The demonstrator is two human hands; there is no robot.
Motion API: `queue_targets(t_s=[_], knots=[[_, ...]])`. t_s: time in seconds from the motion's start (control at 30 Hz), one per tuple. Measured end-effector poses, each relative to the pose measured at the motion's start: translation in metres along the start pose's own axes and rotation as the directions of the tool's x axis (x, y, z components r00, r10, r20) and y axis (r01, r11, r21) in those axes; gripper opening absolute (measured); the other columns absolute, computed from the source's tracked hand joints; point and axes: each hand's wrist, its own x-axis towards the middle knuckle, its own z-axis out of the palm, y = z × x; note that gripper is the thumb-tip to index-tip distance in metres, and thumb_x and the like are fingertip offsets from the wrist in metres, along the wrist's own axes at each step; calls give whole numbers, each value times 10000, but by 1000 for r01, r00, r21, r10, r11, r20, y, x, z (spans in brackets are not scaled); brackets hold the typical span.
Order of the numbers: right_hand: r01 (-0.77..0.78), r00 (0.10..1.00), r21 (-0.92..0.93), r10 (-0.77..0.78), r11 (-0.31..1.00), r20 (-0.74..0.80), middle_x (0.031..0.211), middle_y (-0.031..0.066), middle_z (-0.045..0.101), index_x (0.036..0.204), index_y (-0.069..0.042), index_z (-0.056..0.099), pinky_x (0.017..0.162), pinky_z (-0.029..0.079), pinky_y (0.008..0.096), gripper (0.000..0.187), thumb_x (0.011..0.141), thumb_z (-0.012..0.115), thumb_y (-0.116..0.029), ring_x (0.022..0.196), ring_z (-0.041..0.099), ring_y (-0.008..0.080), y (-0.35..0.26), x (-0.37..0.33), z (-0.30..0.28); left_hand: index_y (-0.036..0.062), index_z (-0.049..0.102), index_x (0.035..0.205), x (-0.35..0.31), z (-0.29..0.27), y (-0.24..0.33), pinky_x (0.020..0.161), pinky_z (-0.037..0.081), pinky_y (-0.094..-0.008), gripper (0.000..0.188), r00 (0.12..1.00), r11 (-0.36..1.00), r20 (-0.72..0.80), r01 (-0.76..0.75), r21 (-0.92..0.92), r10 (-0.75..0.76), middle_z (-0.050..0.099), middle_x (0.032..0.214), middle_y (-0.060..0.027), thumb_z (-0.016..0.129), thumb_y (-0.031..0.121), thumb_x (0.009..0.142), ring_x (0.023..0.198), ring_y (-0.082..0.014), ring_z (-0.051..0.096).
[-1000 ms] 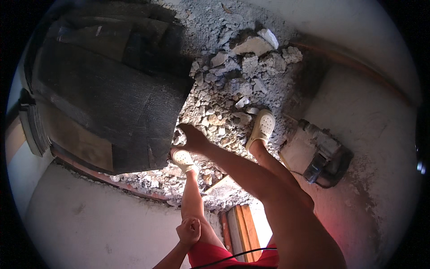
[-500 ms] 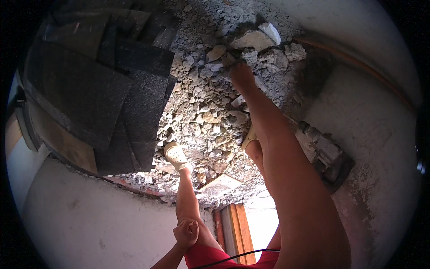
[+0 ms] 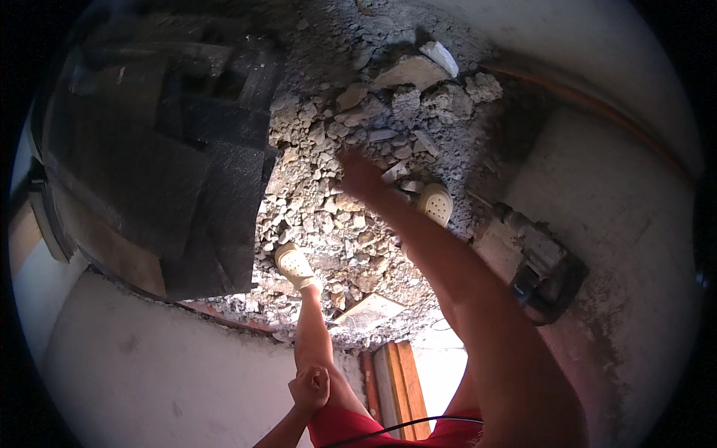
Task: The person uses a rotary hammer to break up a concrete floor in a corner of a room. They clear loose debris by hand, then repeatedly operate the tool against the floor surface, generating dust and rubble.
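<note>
My right hand point(image 3: 362, 177), smeared by motion, hangs over the broken rubble point(image 3: 321, 224) in the middle. Its fingers are blurred, so whether they hold a stone cannot be made out. My left hand point(image 3: 310, 388) is closed in a fist and rests at my left knee. Beyond the right hand lie larger pieces: a flat pale slab point(image 3: 412, 72), a white chunk point(image 3: 439, 58) and rough grey lumps point(image 3: 450, 102). My feet, in cream clogs point(image 3: 295, 263), stand on the rubble, the right one point(image 3: 435, 205) just past my right forearm.
Overlapping dark sheets point(image 3: 119, 149) cover the left side. A power hammer drill point(image 3: 544, 261) lies on the right by the wall, its bit toward the rubble. A pipe point(image 3: 597, 108) runs along the far right wall. A flat tile piece point(image 3: 371, 310) and an orange wooden frame point(image 3: 407, 381) are nearer me.
My right hand has moved left and nearer from the stones beside the big slab, uncovering the stones there and more of the right clog. My left fist stays at the knee.
</note>
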Motion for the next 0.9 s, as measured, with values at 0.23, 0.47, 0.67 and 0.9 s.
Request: queue_targets(t_s=[0.23,0.47,0.67,0.9], knots=[[264,926,-802,-374,535,55,1611,124,391,1569,-165,398,1235,232,586,1273,482,988,-465,1510,300,361,81,118,-175,108,666,813,-9,12,2,560,552,-404,112,998,996,-54,36,-84,-41,696,750,-98,723,179,879,653,-304,697],[228,973,-829,-81,510,217,1527,81,480,1522,-256,456,1163,355,590,1166,511,1001,-459,1453,390,368,85,144,-162,99,679,820,-8,12,20,542,548,-387,111,990,988,-82,106,-115,-116,699,741,-83,740,177,869,606,-281,689],[344,938,-806,-202,481,280,1420,78,549,1472,-231,486,1094,436,609,1136,471,1016,-325,1368,480,355,86,126,-149,110,680,817,-4,24,26,519,529,-384,104,988,991,-135,56,-120,-72,681,706,-67,741,178,866,578,-270,671],[188,976,-712,-45,676,215,1382,124,573,1518,-141,404,1060,477,602,993,678,931,-196,1297,539,346,89,109,-135,123,685,809,-2,14,26,522,533,-393,104,990,996,-132,41,-82,-52,683,696,-59,740,192,864,567,-259,667]])
